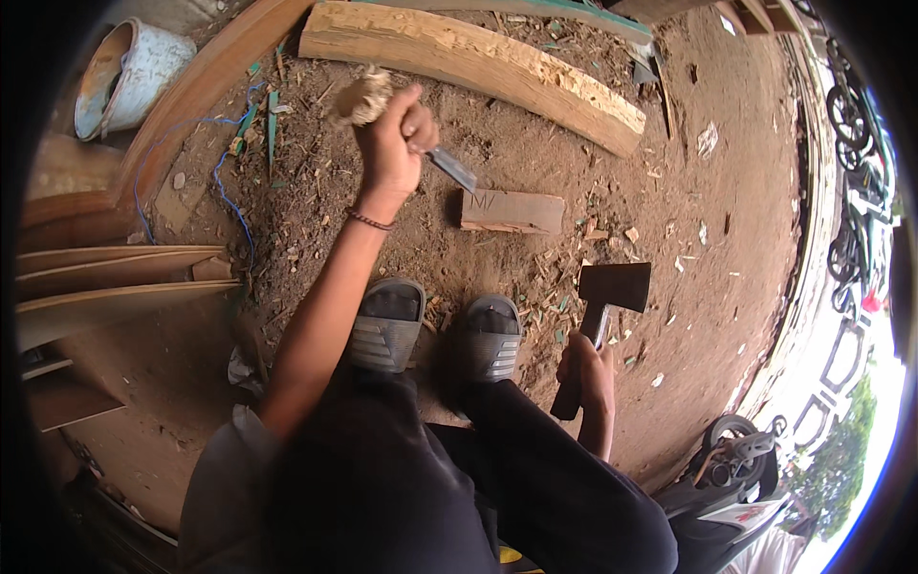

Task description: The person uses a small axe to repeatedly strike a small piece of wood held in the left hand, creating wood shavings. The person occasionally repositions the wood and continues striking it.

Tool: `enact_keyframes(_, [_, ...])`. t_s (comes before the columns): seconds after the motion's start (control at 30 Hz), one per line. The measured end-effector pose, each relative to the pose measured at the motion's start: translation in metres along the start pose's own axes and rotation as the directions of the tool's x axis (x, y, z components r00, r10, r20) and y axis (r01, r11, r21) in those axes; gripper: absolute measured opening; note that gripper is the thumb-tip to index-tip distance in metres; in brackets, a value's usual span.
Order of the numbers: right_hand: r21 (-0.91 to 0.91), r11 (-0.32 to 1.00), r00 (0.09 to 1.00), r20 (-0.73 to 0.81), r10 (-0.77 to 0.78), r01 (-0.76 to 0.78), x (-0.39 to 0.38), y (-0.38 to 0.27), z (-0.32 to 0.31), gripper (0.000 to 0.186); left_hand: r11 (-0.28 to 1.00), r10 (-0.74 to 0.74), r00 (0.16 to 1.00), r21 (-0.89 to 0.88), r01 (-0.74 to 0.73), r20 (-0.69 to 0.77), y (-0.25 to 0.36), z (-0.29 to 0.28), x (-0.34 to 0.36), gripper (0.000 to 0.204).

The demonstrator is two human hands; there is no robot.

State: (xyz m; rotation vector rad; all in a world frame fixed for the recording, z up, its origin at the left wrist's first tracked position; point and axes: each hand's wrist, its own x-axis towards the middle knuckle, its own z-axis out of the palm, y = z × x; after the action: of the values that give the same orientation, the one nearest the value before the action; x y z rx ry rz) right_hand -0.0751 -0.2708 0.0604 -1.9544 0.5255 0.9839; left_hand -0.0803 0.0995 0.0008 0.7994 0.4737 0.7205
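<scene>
My left hand (392,143) is closed round a chisel (453,170). The frayed, splintered end of its wooden handle sticks out above my fist. The flat metal blade slants down to the right, its tip close to the upper left corner of a small wooden block (514,212) with dark marks. Whether tip and block touch, I cannot tell. The block lies flat on the dirt ahead of my feet. My right hand (587,367) grips a hatchet (615,285) by its handle, low on the right, with the dark, broad head pointing away from me.
A long, rough-hewn timber (469,72) lies beyond the block. Wood chips and green splinters litter the dirt (698,249). My sandalled feet (390,330) stand just behind the block. At left are boards (124,277), blue string (226,187) and a bucket (143,77). A motorcycle (736,469) stands lower right.
</scene>
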Motion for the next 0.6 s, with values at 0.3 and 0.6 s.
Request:
enact_keyframes(0.3, [-0.307, 0.947, 0.996, -0.021, 0.088, -0.091, 0.057, 0.018, -0.037, 0.030, 0.991, -0.128, 0.956, -0.007, 0.130, -0.265, 0.033, 0.020, -0.017, 0.029])
enact_keyframes(0.6, [-0.799, 0.118, 0.600, 0.336, -0.726, 0.590, 0.116, -0.083, 0.046, 0.084, 0.995, -0.092, 0.956, 0.021, 0.101, -0.277, 0.033, 0.025, -0.029, 0.029])
